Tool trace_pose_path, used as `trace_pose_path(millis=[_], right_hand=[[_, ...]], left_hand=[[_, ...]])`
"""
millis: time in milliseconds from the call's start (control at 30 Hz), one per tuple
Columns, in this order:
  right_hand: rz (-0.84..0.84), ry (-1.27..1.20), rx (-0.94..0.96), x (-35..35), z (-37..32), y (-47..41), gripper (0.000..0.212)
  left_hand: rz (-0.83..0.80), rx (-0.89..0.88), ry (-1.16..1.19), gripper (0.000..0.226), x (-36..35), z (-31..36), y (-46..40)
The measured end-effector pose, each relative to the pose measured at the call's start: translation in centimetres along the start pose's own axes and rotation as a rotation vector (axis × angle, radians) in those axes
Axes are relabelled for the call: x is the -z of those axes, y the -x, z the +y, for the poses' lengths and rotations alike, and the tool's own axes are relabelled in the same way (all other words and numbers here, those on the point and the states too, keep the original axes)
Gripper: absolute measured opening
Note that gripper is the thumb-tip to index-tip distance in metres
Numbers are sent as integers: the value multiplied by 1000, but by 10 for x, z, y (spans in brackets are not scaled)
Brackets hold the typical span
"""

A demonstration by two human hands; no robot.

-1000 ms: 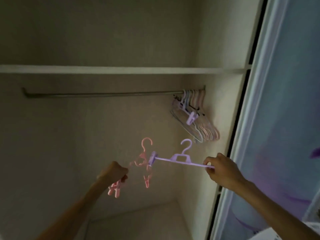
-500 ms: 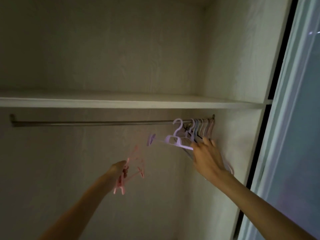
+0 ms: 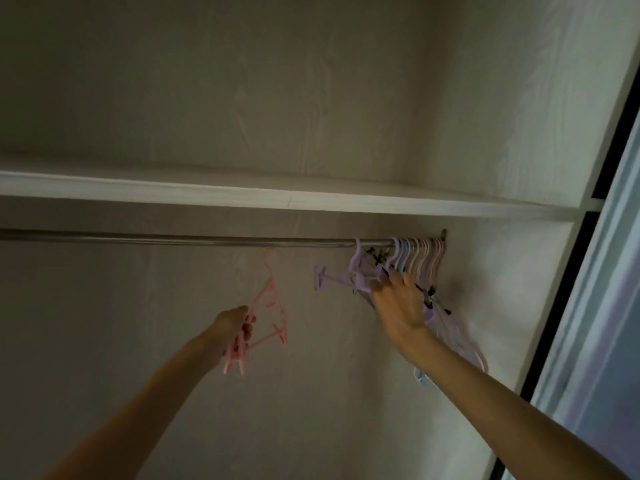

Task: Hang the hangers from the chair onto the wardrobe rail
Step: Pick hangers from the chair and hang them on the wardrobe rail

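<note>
- The rail [image 3: 180, 240] runs off the left edge, so its left end is cut off.
- The right hand [image 3: 401, 308] covers the right half of the purple hanger [image 3: 341, 277]; the grip cannot be made out.
- The left hand [image 3: 232, 325] hides part of the pink hanger [image 3: 269, 306], whose hook is faint and blurred.
- The bunched hangers [image 3: 420, 258] at the rail's right end overlap in dim light; they cannot be counted, and the right forearm hides their lower parts.
</note>
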State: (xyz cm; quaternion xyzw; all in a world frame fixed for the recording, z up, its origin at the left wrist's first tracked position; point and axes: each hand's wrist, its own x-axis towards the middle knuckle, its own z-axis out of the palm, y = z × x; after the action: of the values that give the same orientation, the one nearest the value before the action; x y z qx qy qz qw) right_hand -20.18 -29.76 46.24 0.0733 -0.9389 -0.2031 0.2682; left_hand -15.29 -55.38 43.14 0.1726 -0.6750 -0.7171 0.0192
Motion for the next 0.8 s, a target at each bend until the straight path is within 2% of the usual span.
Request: trace_pose_path(millis=[67, 133, 167, 200, 267, 400, 500, 700, 800], right_hand=[[-48, 33, 22, 11, -3, 3, 24], [-136, 35, 48, 7, 0, -3, 31], [-113, 15, 36, 8, 1, -9, 32], [44, -51, 23, 17, 1, -16, 33], [243, -192, 14, 17, 4, -42, 42], [47, -448, 33, 10, 2, -96, 66], [1, -390, 20, -17, -1, -115, 65], [189, -313, 52, -37, 21, -116, 57], [191, -258, 2, -42, 40, -111, 57]], left_hand=[[-1, 7, -7, 35, 0, 0, -9], [5, 12, -12, 35, 0, -1, -19], [4, 9, -9, 36, 1, 0, -23], [-5, 5, 5, 37, 2, 2, -29], [-36, 10, 32, 37, 5, 4, -38], [-128, 25, 101, 31, 9, 7, -50], [-179, 43, 124, 28, 12, 11, -55], [-206, 73, 38, 30, 12, 15, -63], [-221, 56, 27, 30, 10, 13, -65]])
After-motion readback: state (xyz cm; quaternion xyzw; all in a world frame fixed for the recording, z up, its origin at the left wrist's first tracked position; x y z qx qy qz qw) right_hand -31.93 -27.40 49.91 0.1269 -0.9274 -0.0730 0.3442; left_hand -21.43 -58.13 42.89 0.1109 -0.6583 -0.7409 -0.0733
